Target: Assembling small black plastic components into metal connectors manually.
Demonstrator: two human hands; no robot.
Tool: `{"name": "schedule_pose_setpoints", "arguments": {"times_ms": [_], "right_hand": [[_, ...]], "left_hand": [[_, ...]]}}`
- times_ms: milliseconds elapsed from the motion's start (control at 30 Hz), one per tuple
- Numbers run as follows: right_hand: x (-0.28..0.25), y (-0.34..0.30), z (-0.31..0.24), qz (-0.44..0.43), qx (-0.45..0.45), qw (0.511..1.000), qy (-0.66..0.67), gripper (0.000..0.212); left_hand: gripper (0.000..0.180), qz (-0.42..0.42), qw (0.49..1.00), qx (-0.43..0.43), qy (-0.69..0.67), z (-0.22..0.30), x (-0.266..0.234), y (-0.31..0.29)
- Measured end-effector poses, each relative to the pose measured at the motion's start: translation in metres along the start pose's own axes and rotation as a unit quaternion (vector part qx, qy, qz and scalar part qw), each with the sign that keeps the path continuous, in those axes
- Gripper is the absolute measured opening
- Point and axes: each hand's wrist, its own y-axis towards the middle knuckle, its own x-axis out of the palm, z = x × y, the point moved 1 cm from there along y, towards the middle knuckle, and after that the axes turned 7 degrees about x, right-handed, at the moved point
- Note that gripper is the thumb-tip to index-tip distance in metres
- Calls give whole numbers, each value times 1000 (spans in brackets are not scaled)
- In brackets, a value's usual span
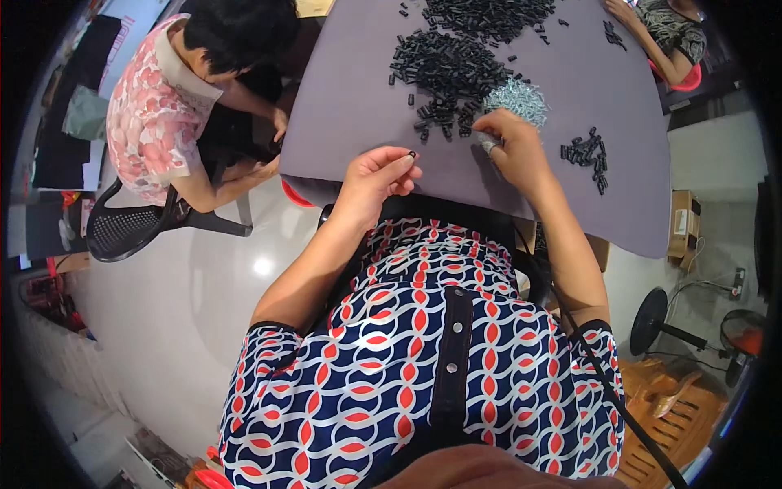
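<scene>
Between the thumb and fingertips of my left hand (381, 178) is a small black cylindrical piece (413, 154), held over the near edge of the table. My right hand (515, 151) is beside a heap of small silver screws (521, 99), its fingers bent and drawn together. Something pale is wrapped round one of its fingers. Whether its fingertips hold a screw is too small to tell. Left of the screws spreads a large heap of black cylindrical pieces (444, 69), with a smaller group of them (585, 151) lying to the right of my right hand.
A grey cloth covers the table (342, 98). At the left a person (163, 122) sits on a black chair (130, 224), and another person (672, 37) is at the far right. Cardboard boxes (684, 224), a black fan (649, 321) and a wooden chair (672, 416) stand at the right.
</scene>
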Motion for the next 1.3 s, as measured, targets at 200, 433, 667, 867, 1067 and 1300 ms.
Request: {"name": "schedule_pose_setpoints", "arguments": {"times_ms": [200,433,667,867,1067,1300], "right_hand": [[9,-5,-4,3,-50,995,-84,30],[-2,-1,-1,14,-4,998,-58,38],[7,1,9,-14,-43,999,-7,38],[9,7,-4,8,-79,995,-63,41],[27,21,-11,-10,-89,975,-205,26],[4,-3,-19,-27,-76,997,-3,21]], "left_hand": [[16,10,1000,-3,7,-1,3,0],[17,2,1000,-2,1,-3,1,1],[18,8,1000,-5,1,-2,0,1],[18,6,1000,-5,3,-3,0,1],[18,7,1000,-5,-1,-4,0,1],[17,-17,1000,-15,17,-1,17,-2]]}}
